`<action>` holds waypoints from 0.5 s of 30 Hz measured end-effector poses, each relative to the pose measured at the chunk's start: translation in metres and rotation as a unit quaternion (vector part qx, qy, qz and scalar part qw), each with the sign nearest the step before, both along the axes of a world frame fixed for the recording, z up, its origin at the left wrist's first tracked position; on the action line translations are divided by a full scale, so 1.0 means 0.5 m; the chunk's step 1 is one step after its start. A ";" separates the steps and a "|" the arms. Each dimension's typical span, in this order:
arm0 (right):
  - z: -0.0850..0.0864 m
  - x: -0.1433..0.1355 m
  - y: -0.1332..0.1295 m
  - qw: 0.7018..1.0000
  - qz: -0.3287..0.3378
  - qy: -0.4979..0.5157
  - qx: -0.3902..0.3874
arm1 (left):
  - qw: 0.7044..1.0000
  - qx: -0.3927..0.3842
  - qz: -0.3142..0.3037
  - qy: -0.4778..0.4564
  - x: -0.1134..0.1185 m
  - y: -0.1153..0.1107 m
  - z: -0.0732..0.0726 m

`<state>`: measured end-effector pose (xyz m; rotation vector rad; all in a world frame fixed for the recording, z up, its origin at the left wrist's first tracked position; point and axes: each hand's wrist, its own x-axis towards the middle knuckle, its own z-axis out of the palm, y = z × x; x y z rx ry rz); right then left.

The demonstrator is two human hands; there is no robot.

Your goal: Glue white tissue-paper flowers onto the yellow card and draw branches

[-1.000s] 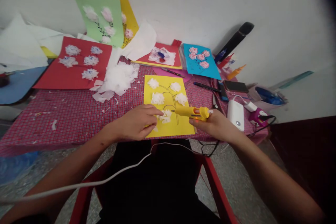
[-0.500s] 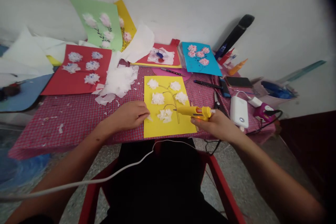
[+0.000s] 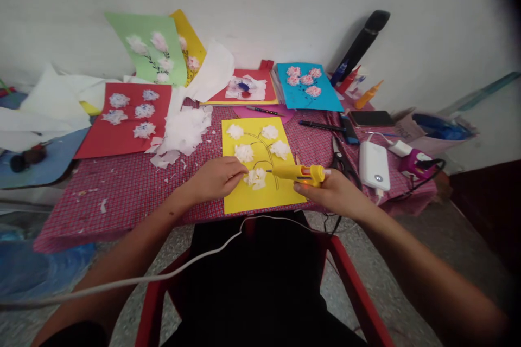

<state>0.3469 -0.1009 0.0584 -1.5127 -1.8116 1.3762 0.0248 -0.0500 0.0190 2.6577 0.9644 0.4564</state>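
Note:
A yellow sheet (image 3: 264,203) lies in front of me, with several white crumpled-paper flowers and a drawn curved stem. My right hand (image 3: 334,192) is wrapped round a yellow glue gun (image 3: 299,173), whose small light glows orange. The gun points left, its nozzle close to the lowest paper flower (image 3: 256,178). My left hand (image 3: 217,178) reaches over the sheet's left edge, thumb and finger pinched at that flower's left side. A scrap of white paper at those fingertips blends with the flower, so its outline is hard to make out.
Torn white paper (image 3: 187,130) is heaped left of the sheet. Finished flower sheets, red (image 3: 122,141), green (image 3: 157,30) and blue (image 3: 313,98), stand or lie behind. To the right are scissors (image 3: 344,162), a white power bank (image 3: 373,165) and a phone (image 3: 371,118). A white cable (image 3: 183,263) crosses my lap.
My left hand has moved right with the paper scrap, up to the lowest flower. The glue gun has shifted slightly left, its nozzle now nearer that flower. The view has tilted a little.

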 end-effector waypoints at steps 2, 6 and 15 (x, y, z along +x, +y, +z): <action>-0.003 0.000 0.000 1.000 0.004 0.007 -0.005 | 1.000 0.010 -0.015 0.003 0.016 0.006 0.005; -0.002 0.001 0.000 1.000 0.004 0.004 -0.004 | 0.998 0.030 -0.058 0.026 0.049 0.023 0.012; -0.010 0.012 -0.005 1.000 -0.003 0.024 -0.013 | 0.991 0.017 -0.082 0.107 0.080 0.042 0.021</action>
